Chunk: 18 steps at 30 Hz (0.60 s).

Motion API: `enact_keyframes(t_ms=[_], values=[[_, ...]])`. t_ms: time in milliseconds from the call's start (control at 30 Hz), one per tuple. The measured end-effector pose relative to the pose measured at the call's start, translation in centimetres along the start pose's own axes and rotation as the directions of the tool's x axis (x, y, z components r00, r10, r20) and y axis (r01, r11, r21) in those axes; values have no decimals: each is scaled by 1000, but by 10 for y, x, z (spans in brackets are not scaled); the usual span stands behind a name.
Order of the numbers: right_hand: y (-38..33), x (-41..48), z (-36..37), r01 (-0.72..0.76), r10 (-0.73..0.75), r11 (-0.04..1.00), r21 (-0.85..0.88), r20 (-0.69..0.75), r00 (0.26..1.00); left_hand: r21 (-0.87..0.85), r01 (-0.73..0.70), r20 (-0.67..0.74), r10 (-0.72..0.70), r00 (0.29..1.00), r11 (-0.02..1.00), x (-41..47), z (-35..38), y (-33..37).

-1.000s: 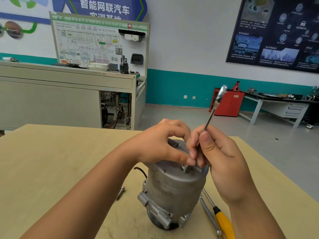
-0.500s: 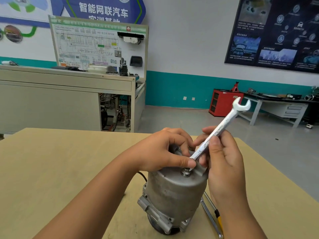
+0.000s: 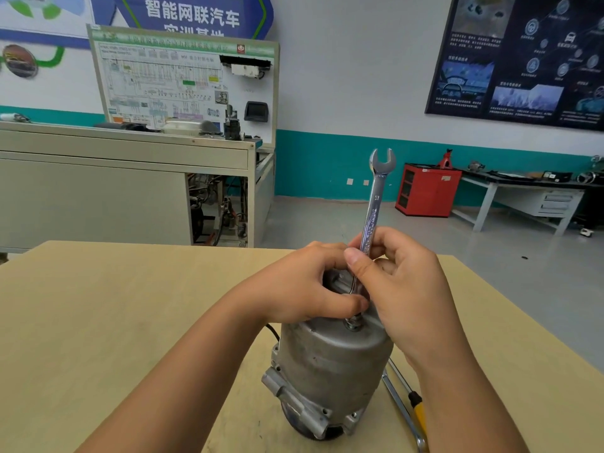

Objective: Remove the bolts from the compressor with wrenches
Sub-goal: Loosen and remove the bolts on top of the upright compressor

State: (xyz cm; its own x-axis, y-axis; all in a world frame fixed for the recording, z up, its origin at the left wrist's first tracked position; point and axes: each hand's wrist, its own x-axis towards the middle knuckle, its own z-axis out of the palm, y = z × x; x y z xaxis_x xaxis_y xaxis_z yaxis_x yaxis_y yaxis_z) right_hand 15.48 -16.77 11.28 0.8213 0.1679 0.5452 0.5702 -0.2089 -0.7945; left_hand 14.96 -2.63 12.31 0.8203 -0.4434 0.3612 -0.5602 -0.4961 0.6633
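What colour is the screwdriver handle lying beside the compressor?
Yellow screwdriver handle, black near the shaft; head view.

Glossy chromed metal wrench (image 3: 376,204), dull grey cast-metal compressor (image 3: 330,364), matt wooden table (image 3: 114,305)

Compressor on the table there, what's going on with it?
A person is working a bolt out of the compressor, which stands on end on the table. The right hand grips a wrench that stands almost upright, its lower end down at the bolt. The left hand holds the compressor's top, thumb beside the bolt. The bolt is not yet out. A screwdriver lies on the table to the right.
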Motion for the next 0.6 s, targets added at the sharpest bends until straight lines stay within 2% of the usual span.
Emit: enact_keyframes(t_ms=[133, 200, 367, 500, 600], values=[[-8, 2, -1, 90, -105, 948, -306, -33, 994, -47, -18, 33, 20, 999, 999, 0, 0, 1], [-13, 5, 0, 120, -133, 917, -380, -8, 991, -63, -12, 38, 15, 999, 998, 0, 0, 1], [-22, 11, 10, 180, -172, 899, -398, 57, 983, -114, 47, 46, -42, 998, 992, 0, -3, -4], [-31, 9, 17, 299, -281, 867, -399, 105, 954, -98, -44, 33, 48, 998, 994, -1, -2, -1], [-32, 4, 17, 381, -365, 826, -416, 121, 923, -77, -59, 45, 62, 997, 995, -2, -3, 1]])
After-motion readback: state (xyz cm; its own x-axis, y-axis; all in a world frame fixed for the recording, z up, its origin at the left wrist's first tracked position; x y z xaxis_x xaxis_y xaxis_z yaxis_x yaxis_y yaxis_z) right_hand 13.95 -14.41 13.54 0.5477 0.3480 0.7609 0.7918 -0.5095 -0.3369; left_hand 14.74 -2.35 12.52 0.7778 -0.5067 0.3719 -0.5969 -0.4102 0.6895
